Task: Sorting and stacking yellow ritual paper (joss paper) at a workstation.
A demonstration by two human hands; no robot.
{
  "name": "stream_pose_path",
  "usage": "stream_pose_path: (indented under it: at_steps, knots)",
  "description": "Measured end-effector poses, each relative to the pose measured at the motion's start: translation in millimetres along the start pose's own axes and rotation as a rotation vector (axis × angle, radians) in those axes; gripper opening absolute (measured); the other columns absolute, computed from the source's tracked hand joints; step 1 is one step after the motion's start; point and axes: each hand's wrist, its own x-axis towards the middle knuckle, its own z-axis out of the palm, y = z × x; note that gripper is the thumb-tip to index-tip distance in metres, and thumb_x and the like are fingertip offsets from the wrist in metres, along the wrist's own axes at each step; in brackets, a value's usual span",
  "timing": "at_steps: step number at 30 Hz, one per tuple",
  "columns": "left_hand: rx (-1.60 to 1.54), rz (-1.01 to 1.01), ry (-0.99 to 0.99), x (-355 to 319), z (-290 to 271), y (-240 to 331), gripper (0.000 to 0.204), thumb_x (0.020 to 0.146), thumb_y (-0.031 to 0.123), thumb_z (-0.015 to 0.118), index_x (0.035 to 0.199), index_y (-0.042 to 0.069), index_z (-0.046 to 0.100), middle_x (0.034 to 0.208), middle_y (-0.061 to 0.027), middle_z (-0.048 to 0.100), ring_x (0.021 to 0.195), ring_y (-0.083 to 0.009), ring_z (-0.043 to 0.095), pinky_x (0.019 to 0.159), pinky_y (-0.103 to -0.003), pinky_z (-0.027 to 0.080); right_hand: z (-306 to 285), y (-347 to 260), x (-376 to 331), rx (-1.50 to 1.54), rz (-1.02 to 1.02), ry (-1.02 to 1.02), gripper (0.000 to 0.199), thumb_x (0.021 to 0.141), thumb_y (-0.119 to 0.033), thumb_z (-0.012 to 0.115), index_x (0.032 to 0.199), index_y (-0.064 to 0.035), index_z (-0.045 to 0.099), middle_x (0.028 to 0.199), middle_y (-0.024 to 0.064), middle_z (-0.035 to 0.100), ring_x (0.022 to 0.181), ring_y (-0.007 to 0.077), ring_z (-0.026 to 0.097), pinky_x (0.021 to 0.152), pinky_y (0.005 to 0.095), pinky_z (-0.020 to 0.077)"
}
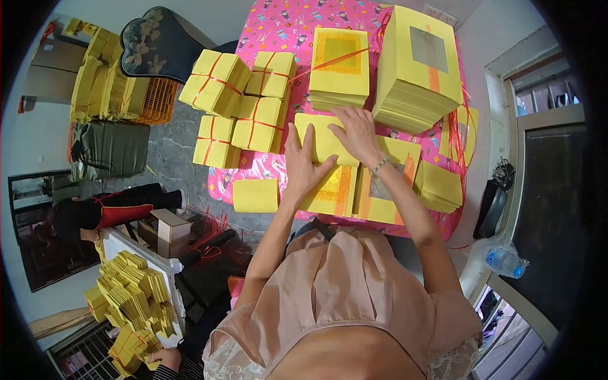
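— Pink-bloused shoulders [345, 297] fill the bottom of the view, and both forearms run up from them to a table under a pink patterned cloth [288, 31]. What looks riskiest on it?

— Probably the biggest thing, the tall yellow paper stack [419, 66] at the far right. It stands just beside the right hand [360, 134], with loose red string [459, 136] trailing off its side. A snagged wrist or a nudge could skew its upper sheets. The tied yellow bundles [237, 104] on the left are bound with red string and look steadier.

— And the sheets under the hands?

— A thin yellow sheaf [323, 140] lies mid-table on top of the gold-printed sheets [339, 193]. Being loose, it could fan out or slide if pressed unevenly.

— How do the fingers sit?

— The left hand [303, 166] lies flat, fingers spread wide, palm down across the sheaf's near-left corner. The right hand is also open, fingers extended and slightly apart, resting on the sheaf's top edge. Neither pinches anything; whether a fingertip curls under an edge cannot be told.

— Smaller things?

— A beaded bracelet [380, 166] on the right wrist.
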Motion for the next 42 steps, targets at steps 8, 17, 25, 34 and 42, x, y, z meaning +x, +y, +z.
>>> stream_pose_path:
  at_steps: [8,17,25,34,42]
  knots:
    - [0.233,0.040,0.226,-10,-3,19,0.074,0.077,0.043,0.079,0.138,0.012,0.053,0.142,-0.0234,0.041,0.128,-0.0443,0.041,0.108,-0.052,0.031,7,1,5,0.051,0.041,-0.157,0.036,0.086,-0.024,0.071,0.119,-0.0093,0.065,0.105,0.0098,0.064,0.104,0.0285,0.058,0.092,0.0419,0.0389]
    - [0.052,0.135,0.132,-20,20,9,0.046,0.085,0.025,0.075,0.128,0.013,0.064,0.136,-0.0149,0.053,0.128,-0.0376,0.045,0.107,-0.053,0.035,9,-2,1,0.076,0.106,-0.143,0.038,0.088,-0.026,0.070,0.121,-0.0080,0.064,0.106,0.0106,0.063,0.104,0.0288,0.057,0.088,0.0413,0.0399]
    - [-0.020,0.146,-0.024,-13,16,3,0.052,0.091,0.024,0.067,0.141,0.014,0.055,0.154,-0.0182,0.039,0.144,-0.0414,0.031,0.117,-0.056,0.024,13,4,8,0.139,0.093,-0.144,0.036,0.087,-0.027,0.072,0.116,-0.0072,0.067,0.101,0.0094,0.063,0.102,0.0276,0.060,0.088,0.0406,0.0420]
    - [0.058,0.151,-0.034,-14,19,5,0.054,0.092,0.025,0.064,0.144,0.013,0.051,0.154,-0.0210,0.036,0.145,-0.0426,0.029,0.117,-0.057,0.023,19,9,6,0.149,0.100,-0.127,0.030,0.088,-0.028,0.071,0.110,-0.0081,0.070,0.097,0.0087,0.064,0.097,0.0283,0.061,0.085,0.0415,0.0429]
    - [0.081,0.154,-0.054,-14,23,0,0.056,0.095,0.028,0.061,0.148,0.015,0.047,0.156,-0.0210,0.032,0.146,-0.0428,0.025,0.117,-0.057,0.022,20,8,6,0.137,0.056,-0.076,0.029,0.088,-0.028,0.070,0.110,-0.0096,0.069,0.096,0.0088,0.063,0.096,0.0294,0.060,0.083,0.0430,0.0459]
